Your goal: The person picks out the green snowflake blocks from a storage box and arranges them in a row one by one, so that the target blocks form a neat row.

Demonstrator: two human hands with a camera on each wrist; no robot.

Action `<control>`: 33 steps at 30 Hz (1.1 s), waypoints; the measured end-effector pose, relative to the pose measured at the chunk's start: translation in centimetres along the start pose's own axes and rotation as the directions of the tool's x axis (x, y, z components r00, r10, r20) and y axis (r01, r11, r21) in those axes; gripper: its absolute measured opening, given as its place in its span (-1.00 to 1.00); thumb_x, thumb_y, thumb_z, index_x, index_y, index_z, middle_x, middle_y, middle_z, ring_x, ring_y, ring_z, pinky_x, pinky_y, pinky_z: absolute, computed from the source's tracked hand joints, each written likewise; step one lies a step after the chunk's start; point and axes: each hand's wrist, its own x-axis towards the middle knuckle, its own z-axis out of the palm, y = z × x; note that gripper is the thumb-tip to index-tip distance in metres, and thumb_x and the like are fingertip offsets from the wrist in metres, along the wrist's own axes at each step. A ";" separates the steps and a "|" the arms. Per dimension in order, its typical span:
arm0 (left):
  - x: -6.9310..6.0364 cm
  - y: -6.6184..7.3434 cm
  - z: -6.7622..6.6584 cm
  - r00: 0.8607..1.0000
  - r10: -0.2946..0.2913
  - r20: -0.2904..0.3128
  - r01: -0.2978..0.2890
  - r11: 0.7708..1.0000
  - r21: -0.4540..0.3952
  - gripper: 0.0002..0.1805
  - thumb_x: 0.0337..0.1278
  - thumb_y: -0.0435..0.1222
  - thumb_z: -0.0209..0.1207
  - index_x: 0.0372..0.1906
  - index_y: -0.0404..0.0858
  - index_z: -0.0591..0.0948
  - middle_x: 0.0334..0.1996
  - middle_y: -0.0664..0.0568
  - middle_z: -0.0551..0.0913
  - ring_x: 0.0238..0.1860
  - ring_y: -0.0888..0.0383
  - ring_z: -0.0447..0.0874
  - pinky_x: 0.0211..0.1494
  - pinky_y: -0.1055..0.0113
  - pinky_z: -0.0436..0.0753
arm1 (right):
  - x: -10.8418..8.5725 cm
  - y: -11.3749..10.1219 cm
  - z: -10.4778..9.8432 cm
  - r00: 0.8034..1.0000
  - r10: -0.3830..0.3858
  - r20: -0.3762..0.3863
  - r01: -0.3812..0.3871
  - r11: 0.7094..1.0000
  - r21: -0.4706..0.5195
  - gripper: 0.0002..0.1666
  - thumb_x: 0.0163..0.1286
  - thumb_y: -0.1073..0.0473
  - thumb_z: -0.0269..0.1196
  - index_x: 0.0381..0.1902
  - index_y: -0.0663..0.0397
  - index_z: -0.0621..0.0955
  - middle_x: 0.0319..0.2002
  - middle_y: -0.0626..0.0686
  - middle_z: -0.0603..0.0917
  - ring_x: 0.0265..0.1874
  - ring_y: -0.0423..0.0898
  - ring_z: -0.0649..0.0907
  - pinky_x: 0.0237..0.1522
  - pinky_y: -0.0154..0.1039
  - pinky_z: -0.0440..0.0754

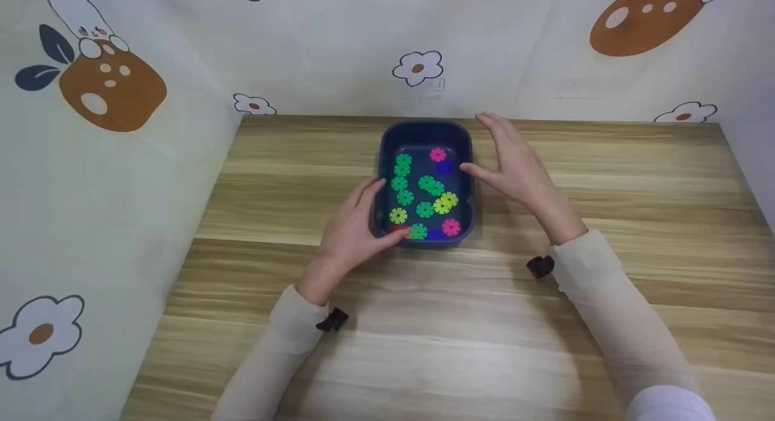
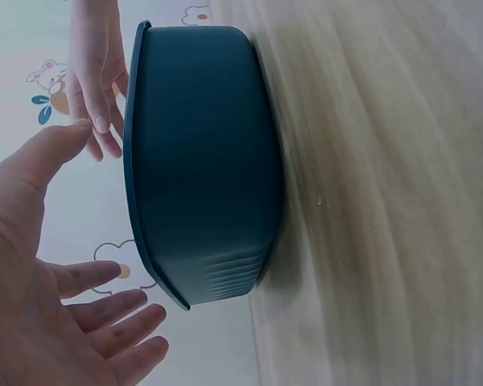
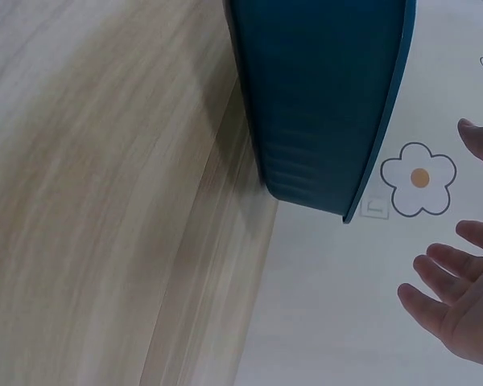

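A dark blue plastic bin (image 1: 427, 134) stands on the table, holding several flower-shaped discs: green (image 1: 425, 209), yellow (image 1: 398, 215), pink (image 1: 451, 228) and blue (image 1: 444, 168). Something red-orange lies partly behind the left thumb. My left hand (image 1: 351, 233) is beside the bin's left front corner, thumb and fingers spread; the left wrist view shows the fingers near the rim, apparently not gripping it. Off the bin's right side, my right hand (image 1: 517, 166) is spread with its thumb near the rim. In the right wrist view its fingers (image 3: 443, 281) hold nothing.
The wood-grain table (image 1: 290, 209) ends at a back wall (image 1: 339, 51) covered with a flower print. Another printed wall (image 1: 151, 191) borders the left side. Black clips (image 1: 332, 320) are fixed at both cuffs.
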 end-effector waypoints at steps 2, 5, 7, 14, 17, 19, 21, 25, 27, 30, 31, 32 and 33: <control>-0.1 -0.1 0.1 1.000 -0.010 0.004 0.010 1.000 -0.006 0.09 -0.07 0.23 0.40 0.54 -0.05 0.19 0.54 -0.03 0.20 0.50 -0.06 0.27 0.49 -0.05 0.39 | 0.0 -0.2 0.1 1.000 -0.001 0.005 0.001 1.000 0.004 0.05 0.30 -0.20 0.36 0.56 0.00 0.14 0.55 0.13 0.20 0.54 0.10 0.21 0.56 0.12 0.19; -0.2 -0.3 0.1 1.000 -0.011 0.004 0.011 1.000 -0.007 0.11 -0.09 0.23 0.41 0.54 -0.07 0.20 0.54 -0.06 0.22 0.50 -0.08 0.27 0.51 -0.06 0.37 | 0.0 -0.4 0.3 1.000 -0.002 0.014 0.002 1.000 0.009 0.05 0.30 -0.19 0.36 0.56 -0.01 0.13 0.55 0.13 0.20 0.54 0.10 0.21 0.55 0.13 0.19; -0.3 -0.3 0.2 1.000 -0.017 0.009 0.017 1.000 -0.008 0.12 -0.10 0.24 0.41 0.54 -0.08 0.20 0.54 -0.08 0.23 0.51 -0.08 0.26 0.52 -0.06 0.35 | 0.0 -0.6 0.3 1.000 -0.001 0.022 0.000 1.000 0.009 0.05 0.30 -0.20 0.35 0.57 -0.03 0.13 0.55 0.12 0.19 0.55 0.09 0.20 0.56 0.14 0.19; -0.5 -0.4 0.3 0.997 -0.067 0.044 0.067 0.998 -0.013 0.16 -0.07 0.24 0.39 0.58 -0.14 0.13 0.55 -0.12 0.22 0.53 -0.09 0.22 0.55 -0.07 0.29 | 0.1 -1.3 0.6 0.998 0.006 0.063 -0.007 1.000 0.016 0.06 0.30 -0.28 0.32 0.57 -0.05 0.12 0.56 0.12 0.18 0.55 0.11 0.19 0.55 0.16 0.18; -0.5 -0.5 0.3 0.996 -0.075 0.046 0.077 0.996 -0.033 0.15 -0.06 0.21 0.41 0.57 -0.14 0.14 0.54 -0.13 0.22 0.53 -0.10 0.22 0.55 -0.08 0.28 | 0.0 -1.6 0.8 0.997 0.000 0.072 -0.001 1.000 0.019 0.05 0.30 -0.28 0.32 0.57 -0.06 0.12 0.55 0.11 0.19 0.55 0.10 0.20 0.55 0.16 0.19; -0.4 -0.6 0.4 0.996 -0.076 0.046 0.078 0.996 -0.051 0.14 -0.06 0.18 0.42 0.57 -0.16 0.15 0.54 -0.14 0.22 0.53 -0.10 0.22 0.56 -0.06 0.27 | 0.0 -1.8 0.9 0.997 -0.005 0.075 0.004 1.000 0.021 0.05 0.30 -0.29 0.31 0.57 -0.08 0.13 0.55 0.10 0.20 0.55 0.08 0.21 0.55 0.15 0.20; -0.5 -0.7 0.4 0.996 -0.078 0.045 0.082 0.994 -0.070 0.14 -0.06 0.16 0.43 0.57 -0.17 0.16 0.54 -0.14 0.22 0.53 -0.10 0.22 0.56 -0.05 0.26 | 0.0 -1.9 1.1 0.997 -0.010 0.079 0.007 1.000 0.031 0.04 0.31 -0.27 0.32 0.57 -0.08 0.13 0.55 0.10 0.20 0.55 0.08 0.21 0.55 0.15 0.20; -0.5 -0.9 0.5 0.996 -0.084 0.043 0.088 0.991 -0.105 0.12 -0.05 0.13 0.44 0.56 -0.17 0.17 0.54 -0.14 0.23 0.53 -0.11 0.23 0.56 -0.04 0.27 | 0.0 -2.1 1.4 0.996 -0.009 0.094 0.006 0.999 0.033 0.04 0.31 -0.28 0.31 0.57 -0.08 0.13 0.55 0.11 0.20 0.54 0.10 0.22 0.54 0.15 0.21; -0.6 -1.0 0.6 0.995 -0.089 0.036 0.093 0.987 -0.127 0.10 -0.05 0.11 0.45 0.56 -0.16 0.19 0.53 -0.13 0.27 0.52 -0.11 0.25 0.55 -0.04 0.29 | 0.0 -2.2 1.5 0.995 -0.010 0.102 0.006 0.999 0.035 0.05 0.31 -0.31 0.30 0.57 -0.08 0.13 0.55 0.12 0.21 0.54 0.10 0.23 0.54 0.15 0.22; -0.6 -1.2 0.8 0.996 -0.087 0.017 0.088 0.983 -0.164 0.07 -0.06 0.07 0.47 0.54 -0.15 0.23 0.50 -0.10 0.33 0.50 -0.11 0.30 0.53 -0.03 0.34 | 0.0 -2.4 1.8 0.994 -0.012 0.107 0.008 0.999 0.040 0.04 0.30 -0.30 0.31 0.57 -0.09 0.15 0.54 0.12 0.22 0.53 0.11 0.25 0.53 0.16 0.24; -0.6 -1.3 0.8 0.996 -0.083 0.010 0.084 0.981 -0.177 0.06 -0.06 0.06 0.48 0.54 -0.15 0.24 0.49 -0.10 0.35 0.49 -0.11 0.32 0.52 -0.03 0.35 | 0.0 -2.4 1.9 0.994 -0.014 0.108 0.009 0.999 0.046 0.03 0.30 -0.28 0.32 0.57 -0.10 0.15 0.54 0.13 0.23 0.53 0.11 0.25 0.52 0.17 0.25; -0.7 -1.3 0.9 0.997 -0.081 0.005 0.081 0.979 -0.188 0.05 -0.06 0.05 0.48 0.53 -0.15 0.25 0.48 -0.10 0.36 0.48 -0.11 0.33 0.51 -0.02 0.37 | 0.0 -2.5 2.0 0.994 -0.017 0.110 0.011 0.999 0.052 0.02 0.30 -0.26 0.33 0.56 -0.09 0.16 0.54 0.14 0.23 0.53 0.12 0.25 0.52 0.18 0.25; -0.7 -1.4 0.9 0.997 -0.076 0.000 0.074 0.977 -0.198 0.04 -0.06 0.04 0.49 0.53 -0.15 0.26 0.47 -0.10 0.37 0.46 -0.12 0.35 0.50 -0.02 0.38 | 0.0 -2.6 2.1 0.993 -0.019 0.112 0.012 0.998 0.057 0.01 0.30 -0.25 0.33 0.56 -0.09 0.17 0.54 0.14 0.24 0.53 0.13 0.26 0.51 0.19 0.25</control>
